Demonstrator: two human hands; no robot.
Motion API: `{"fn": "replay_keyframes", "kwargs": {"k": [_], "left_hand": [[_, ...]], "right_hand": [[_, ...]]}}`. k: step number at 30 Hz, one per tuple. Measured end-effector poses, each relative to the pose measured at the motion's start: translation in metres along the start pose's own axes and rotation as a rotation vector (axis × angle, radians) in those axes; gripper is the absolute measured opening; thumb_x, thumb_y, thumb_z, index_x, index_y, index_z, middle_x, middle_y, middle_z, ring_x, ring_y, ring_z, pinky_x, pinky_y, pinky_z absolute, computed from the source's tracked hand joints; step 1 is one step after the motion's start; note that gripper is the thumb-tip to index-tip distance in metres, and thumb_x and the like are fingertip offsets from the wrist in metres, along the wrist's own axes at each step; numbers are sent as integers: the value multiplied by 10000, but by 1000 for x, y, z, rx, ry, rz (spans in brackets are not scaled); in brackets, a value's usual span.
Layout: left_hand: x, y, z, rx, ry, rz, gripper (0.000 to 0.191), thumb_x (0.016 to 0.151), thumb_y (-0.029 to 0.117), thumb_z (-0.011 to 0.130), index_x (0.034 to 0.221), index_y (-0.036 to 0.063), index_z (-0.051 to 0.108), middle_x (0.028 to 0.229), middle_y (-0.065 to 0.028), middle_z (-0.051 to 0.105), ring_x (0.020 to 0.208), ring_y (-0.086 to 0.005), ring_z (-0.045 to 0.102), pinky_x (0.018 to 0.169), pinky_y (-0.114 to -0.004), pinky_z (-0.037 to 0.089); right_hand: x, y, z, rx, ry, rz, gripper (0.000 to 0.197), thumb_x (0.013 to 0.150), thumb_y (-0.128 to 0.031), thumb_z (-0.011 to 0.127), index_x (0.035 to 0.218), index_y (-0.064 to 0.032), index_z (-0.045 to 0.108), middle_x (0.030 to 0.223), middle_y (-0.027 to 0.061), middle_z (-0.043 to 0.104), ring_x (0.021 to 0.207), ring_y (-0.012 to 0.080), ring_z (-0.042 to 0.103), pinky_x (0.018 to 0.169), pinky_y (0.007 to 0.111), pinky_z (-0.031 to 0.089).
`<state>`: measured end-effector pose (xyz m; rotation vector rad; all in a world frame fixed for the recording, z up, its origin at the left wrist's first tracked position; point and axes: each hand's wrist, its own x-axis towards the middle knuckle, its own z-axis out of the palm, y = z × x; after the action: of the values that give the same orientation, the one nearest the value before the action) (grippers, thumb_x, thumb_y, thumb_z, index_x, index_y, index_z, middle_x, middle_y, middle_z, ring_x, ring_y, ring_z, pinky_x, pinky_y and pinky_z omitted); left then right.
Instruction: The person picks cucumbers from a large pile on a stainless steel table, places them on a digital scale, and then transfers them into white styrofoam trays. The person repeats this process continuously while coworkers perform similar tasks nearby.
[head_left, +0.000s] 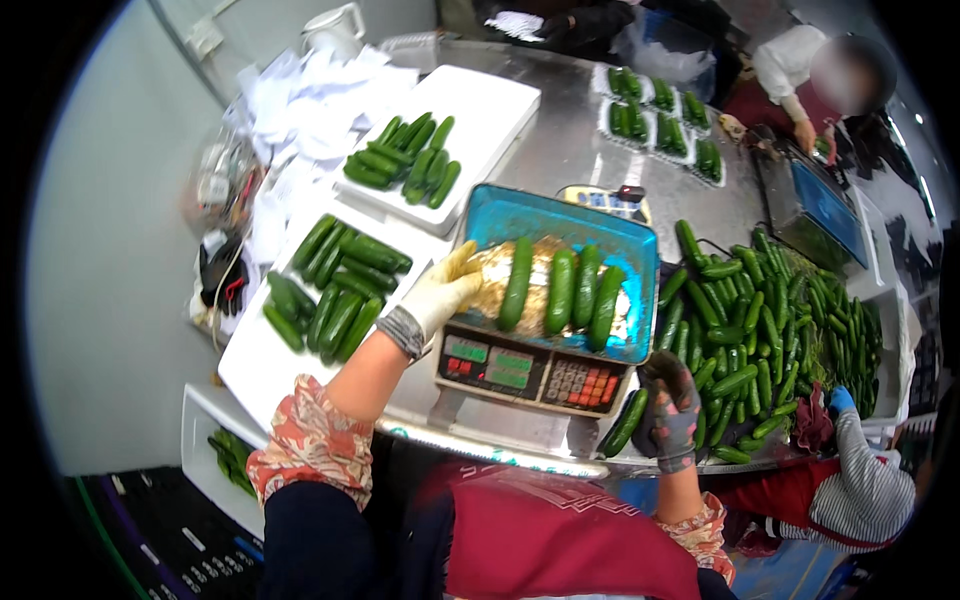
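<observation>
A digital weighing scale (532, 375) with a blue metal pan (555, 206) stands before me; several cucumbers (561, 292) lie side by side in the pan. At the pan's left rim is my left hand (442, 289) in a pale glove, thumb and fingers apart, holding no cucumber that I can see. My right hand (673, 412), in a dark patterned glove, is at the scale's lower right corner with fingers curled; whether it holds something is unclear. Close to its left lies a single cucumber (626, 424). To its right spreads a large pile of cucumbers (735, 337).
Two white boards (255, 360) (495, 112) at left carry grouped cucumbers. White cloths or bags (300, 97) lie behind. Packed trays of cucumbers (630, 120) stand at the back. A white bin (896, 352) borders the pile. Co-workers are at upper right and lower right, one with a blue-gloved hand (841, 399).
</observation>
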<state>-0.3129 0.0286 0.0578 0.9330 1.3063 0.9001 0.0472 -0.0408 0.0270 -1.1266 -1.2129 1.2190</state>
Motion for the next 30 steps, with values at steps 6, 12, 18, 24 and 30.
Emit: {"fn": "replay_keyframes", "kwargs": {"k": [6,12,18,24,30], "left_hand": [[-23,3,-29,-70,17,-42,600,881,242,560,1407,107,306,1287,-77,464,1090,-136,497,856,-294,434],[-28,6,-35,-196,-10,-26,524,905,219,542,1368,66,351,1211,-91,524,1045,-146,555,821,-282,491],[11,8,-19,-274,-129,-239,344,916,240,524,1213,77,463,1022,-72,630,881,-177,640,726,-333,526],[75,8,54,26,-166,-332,400,845,321,606,1170,104,522,991,-108,622,839,-228,615,728,-376,499],[66,-3,71,-130,-168,-37,424,772,216,724,1126,35,578,995,-83,632,883,-187,596,762,-331,480]], "right_hand": [[3,1,9,-30,-16,21,395,858,-26,482,1249,32,463,1156,135,571,1039,197,558,894,310,441],[8,-3,17,-41,0,112,417,863,-122,565,1246,10,466,1127,129,583,937,191,601,806,319,491],[69,3,4,124,-68,363,433,879,-212,581,1233,-1,447,998,119,602,808,225,634,681,350,553],[173,60,-1,124,-231,627,376,857,-293,622,1141,-66,524,909,45,614,738,177,627,610,289,535],[160,10,88,280,-366,527,435,796,-155,692,1171,-52,496,1026,67,617,837,189,625,756,322,541]]}}
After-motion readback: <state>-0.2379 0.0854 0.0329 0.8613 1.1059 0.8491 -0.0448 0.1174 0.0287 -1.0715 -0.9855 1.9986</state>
